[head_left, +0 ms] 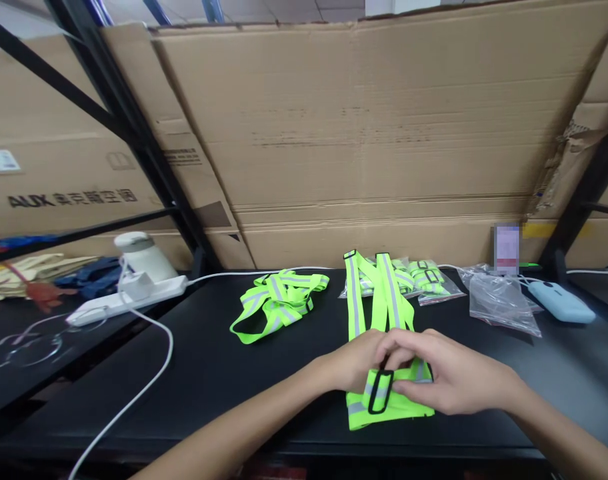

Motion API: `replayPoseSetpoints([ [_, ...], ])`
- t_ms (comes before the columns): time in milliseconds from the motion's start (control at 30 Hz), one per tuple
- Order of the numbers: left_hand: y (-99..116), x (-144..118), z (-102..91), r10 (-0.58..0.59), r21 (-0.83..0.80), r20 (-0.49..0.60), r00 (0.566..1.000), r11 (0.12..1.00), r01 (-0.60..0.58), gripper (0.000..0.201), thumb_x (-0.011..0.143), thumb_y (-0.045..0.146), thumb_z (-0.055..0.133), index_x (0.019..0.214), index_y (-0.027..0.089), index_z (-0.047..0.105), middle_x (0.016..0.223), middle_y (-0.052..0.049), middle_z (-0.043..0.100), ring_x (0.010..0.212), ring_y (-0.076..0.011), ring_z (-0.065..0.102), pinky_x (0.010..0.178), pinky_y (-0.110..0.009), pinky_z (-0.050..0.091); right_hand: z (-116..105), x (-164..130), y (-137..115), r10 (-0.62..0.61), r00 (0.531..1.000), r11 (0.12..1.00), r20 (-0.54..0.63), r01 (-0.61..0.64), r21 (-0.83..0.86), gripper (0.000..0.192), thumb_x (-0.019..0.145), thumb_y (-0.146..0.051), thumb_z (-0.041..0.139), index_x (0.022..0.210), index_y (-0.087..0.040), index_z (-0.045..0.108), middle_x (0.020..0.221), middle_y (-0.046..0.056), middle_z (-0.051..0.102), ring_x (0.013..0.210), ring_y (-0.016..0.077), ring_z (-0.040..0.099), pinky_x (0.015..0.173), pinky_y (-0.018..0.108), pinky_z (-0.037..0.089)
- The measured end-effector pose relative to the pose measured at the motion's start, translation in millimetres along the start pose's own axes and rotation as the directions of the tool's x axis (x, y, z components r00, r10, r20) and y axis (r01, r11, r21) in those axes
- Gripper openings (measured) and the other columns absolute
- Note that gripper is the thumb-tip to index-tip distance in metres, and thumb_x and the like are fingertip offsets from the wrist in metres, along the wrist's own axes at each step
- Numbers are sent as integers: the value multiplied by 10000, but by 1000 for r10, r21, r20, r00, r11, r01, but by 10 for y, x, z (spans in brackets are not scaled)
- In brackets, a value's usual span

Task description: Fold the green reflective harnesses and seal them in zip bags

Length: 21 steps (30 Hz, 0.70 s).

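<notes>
A neon-yellow reflective vest [391,407] made of straps with grey stripes lies on the black table, its two long straps stretching away from me. My right hand [447,373] is closed on the vest's folded strap, thumb and forefinger beside a black slide buckle [381,392]. My left hand [361,360] comes in from the left and is closed on the same strap, its fingertips mostly hidden behind the right hand. To the left lies a second, loosely crumpled reflective vest [279,303], untouched.
Bagged reflective vests [429,277] lie behind the straps. On the right are a clear plastic bag [501,300], a light-blue power bank [561,302] and a phone-like upright screen [507,249]. A white power strip [129,300] and its cable run along the left. Cardboard [359,133] walls the back.
</notes>
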<state>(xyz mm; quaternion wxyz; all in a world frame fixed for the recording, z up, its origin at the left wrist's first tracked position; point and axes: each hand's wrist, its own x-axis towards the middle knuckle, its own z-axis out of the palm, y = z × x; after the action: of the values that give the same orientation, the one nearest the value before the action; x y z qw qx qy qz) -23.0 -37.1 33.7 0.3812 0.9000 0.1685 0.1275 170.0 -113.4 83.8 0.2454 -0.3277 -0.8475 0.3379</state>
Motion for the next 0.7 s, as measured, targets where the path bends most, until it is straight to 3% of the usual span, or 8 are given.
replayPoseSetpoints([
  [100, -15, -53, -47, -14, -139, 18, 1000, 990, 17, 108, 690, 46, 620, 684, 153, 599, 697, 31, 598, 685, -132, 558, 626, -218, 446, 46, 57, 70, 17, 997, 1000, 78, -16, -18, 315, 852, -118, 691, 1138, -245, 727, 981, -7, 780, 874, 159, 713, 733, 227, 496],
  [167, 12, -110, -119, -27, -240, 1, 1000, 971, 26, 169, 753, 97, 677, 910, 149, 710, 880, -20, 718, 832, -180, 657, 761, -262, 514, 74, 70, 115, 15, 997, 1000, 78, -13, -27, 281, 850, -118, 710, 1096, -240, 769, 971, -3, 790, 851, 153, 721, 727, 221, 499],
  [267, 95, -237, -247, -65, -225, -225, 972, 974, 13, 294, 849, 226, 719, 1136, 167, 700, 1039, -69, 745, 987, -211, 678, 922, -335, 508, 105, 71, 163, -10, 998, 1000, 58, 10, 0, 290, 861, -97, 704, 1106, -230, 785, 1008, 12, 802, 882, 154, 741, 764, 222, 513],
  [367, 231, -415, -309, -46, -56, -462, 886, 998, 23, 116, 898, 273, 701, 934, 163, 695, 870, -34, 694, 829, -163, 643, 807, -295, 503, 124, 86, 207, -42, 997, 999, 72, 40, 37, 288, 885, -109, 699, 1131, -232, 784, 1037, 21, 802, 913, 160, 749, 799, 229, 521],
  [433, 343, -547, -275, 20, 62, -417, 909, 998, 6, 195, 906, 298, 706, 775, 164, 654, 723, 1, 611, 693, -130, 582, 681, -252, 469, 139, 113, 242, -67, 994, 997, 85, 64, 43, 259, 903, -143, 706, 1126, -247, 787, 1028, 17, 799, 892, 159, 743, 796, 236, 520],
  [500, 447, -670, -182, 103, 206, -335, 937, 978, -34, 195, 878, 340, 751, 830, 175, 659, 739, 0, 607, 687, -134, 564, 641, -248, 446, 167, 147, 279, -83, 992, 996, 93, 80, 30, 205, 905, -168, 722, 1074, -254, 801, 976, 5, 792, 849, 152, 728, 773, 236, 514],
  [567, 510, -774, -53, 156, 368, -251, 955, 928, -55, 235, 855, 385, 780, 954, 198, 675, 860, -26, 649, 756, -160, 597, 677, -267, 467, 212, 174, 313, -83, 993, 996, 83, 86, -23, 153, 878, -173, 759, 1004, -246, 807, 912, -8, 770, 824, 147, 706, 767, 235, 504],
  [700, 468, -908, 170, 134, 584, -159, 978, 812, -16, 229, 892, 339, 744, 1075, 228, 662, 1095, -79, 651, 973, -233, 653, 856, -338, 530, 331, 158, 372, -120, 992, 970, -39, 109, -216, 230, 813, -208, 828, 1028, -213, 746, 946, 12, 695, 895, 168, 650, 794, 256, 493],
])
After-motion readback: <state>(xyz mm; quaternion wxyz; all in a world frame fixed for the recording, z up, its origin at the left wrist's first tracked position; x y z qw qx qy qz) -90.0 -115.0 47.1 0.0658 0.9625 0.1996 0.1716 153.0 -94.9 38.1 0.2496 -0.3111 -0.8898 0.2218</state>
